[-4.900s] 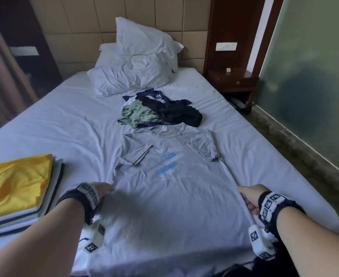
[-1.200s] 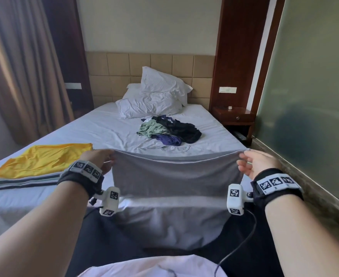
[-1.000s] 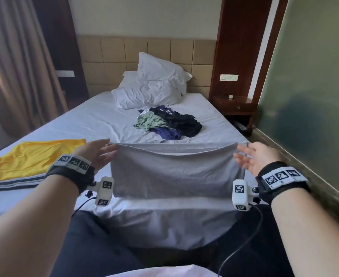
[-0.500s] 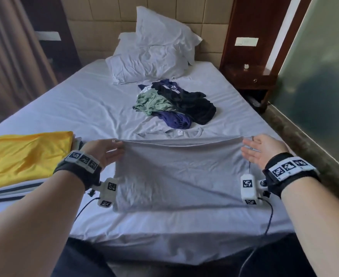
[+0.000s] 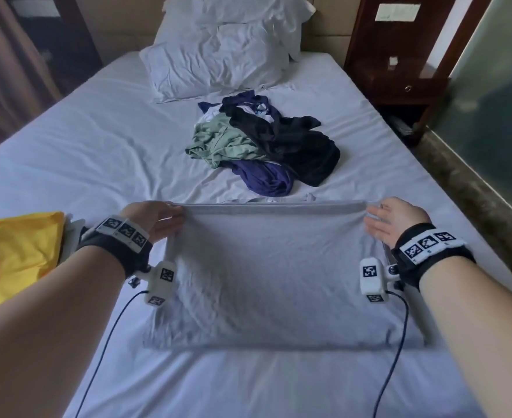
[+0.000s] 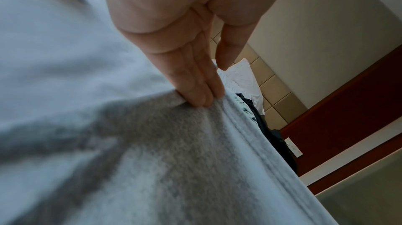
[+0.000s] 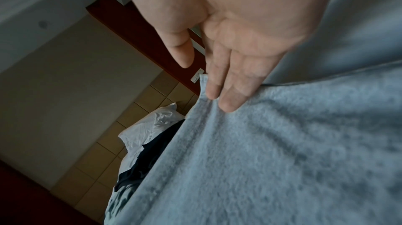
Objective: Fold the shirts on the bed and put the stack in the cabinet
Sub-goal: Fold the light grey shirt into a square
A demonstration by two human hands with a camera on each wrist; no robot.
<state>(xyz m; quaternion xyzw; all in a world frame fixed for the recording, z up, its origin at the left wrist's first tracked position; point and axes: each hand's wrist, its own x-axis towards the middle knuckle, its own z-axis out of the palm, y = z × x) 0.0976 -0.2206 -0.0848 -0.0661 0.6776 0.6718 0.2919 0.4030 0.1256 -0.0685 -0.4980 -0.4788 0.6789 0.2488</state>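
A grey shirt (image 5: pixel 267 273) lies folded in half on the white bed sheet (image 5: pixel 67 164), its hem brought up to the collar. My left hand (image 5: pixel 155 217) rests on the far left corner; in the left wrist view its straight fingers (image 6: pixel 202 91) press the hem (image 6: pixel 250 134), thumb apart. My right hand (image 5: pixel 381 218) lies at the far right corner, with flat fingers (image 7: pixel 228 98) on the cloth (image 7: pixel 272 151) and the thumb free. A pile of unfolded shirts (image 5: pixel 263 149), green, black and navy, lies just beyond. A folded stack with a yellow shirt on top (image 5: pixel 16 254) sits to the left.
White pillows (image 5: pixel 218 49) lean at the headboard. A dark wooden nightstand (image 5: pixel 399 82) stands to the right of the bed, with a frosted glass wall (image 5: pixel 490 116) beside it. Curtains (image 5: pixel 1 70) hang at the left. Wrist-camera cables (image 5: pixel 396 342) trail over the sheet.
Both hands carried the lifted hem forward and laid it down at the collar, so the shirt now lies folded in half. The fingers have straightened out of their pinch.
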